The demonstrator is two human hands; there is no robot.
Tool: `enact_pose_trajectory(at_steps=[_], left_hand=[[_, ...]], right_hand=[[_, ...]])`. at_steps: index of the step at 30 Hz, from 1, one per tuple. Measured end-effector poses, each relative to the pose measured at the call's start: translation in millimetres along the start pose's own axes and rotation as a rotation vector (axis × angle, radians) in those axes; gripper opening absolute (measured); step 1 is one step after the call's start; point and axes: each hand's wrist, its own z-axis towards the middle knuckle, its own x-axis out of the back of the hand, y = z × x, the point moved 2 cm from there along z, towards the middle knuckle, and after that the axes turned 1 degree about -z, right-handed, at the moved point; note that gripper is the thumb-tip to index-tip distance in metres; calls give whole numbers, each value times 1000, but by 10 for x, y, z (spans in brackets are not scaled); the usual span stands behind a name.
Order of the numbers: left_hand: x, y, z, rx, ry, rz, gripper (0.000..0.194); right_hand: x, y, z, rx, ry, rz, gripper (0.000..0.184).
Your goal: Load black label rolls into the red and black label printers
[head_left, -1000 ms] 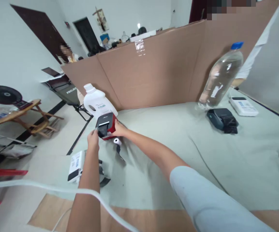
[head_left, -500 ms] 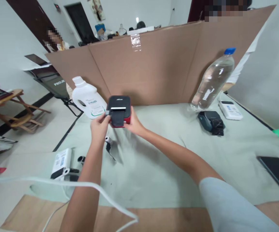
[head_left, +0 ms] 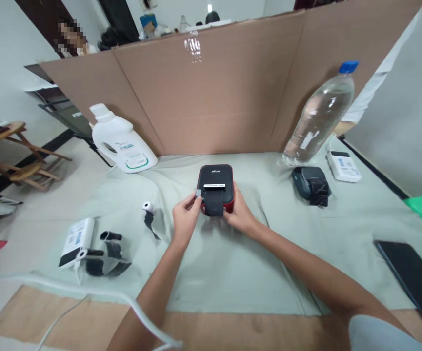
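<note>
A small black and red portable printer is between my two hands near the middle of the cloth. From the slot in its top, a black strip hangs over the front edge. My left hand pinches at the printer's left edge, by a small grey tab. On the other side, my right hand grips the red right side and front corner. I cannot tell whether the printer's underside touches the cloth. Left of my hands lies a small paper roll with a dark tail.
A white jug and a clear water bottle stand by the cardboard screen. Another black printer, a white device and a phone lie rightward. Dark rolls and a white device lie left; a white cable crosses the front.
Both hands have brought the printer to the right and closer to me, away from the white jug. The view has tilted down a little.
</note>
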Motion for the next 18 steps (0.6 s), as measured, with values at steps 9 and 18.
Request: enact_pose_trajectory(at_steps=[9,18], left_hand=[[130,268,445,144,-255,317,24],[137,391,595,323,-493,293,30]], right_hand=[[-17,97,-168,-44,-27,-67,97],[-19,103,-175,-20,-27,-58,94]])
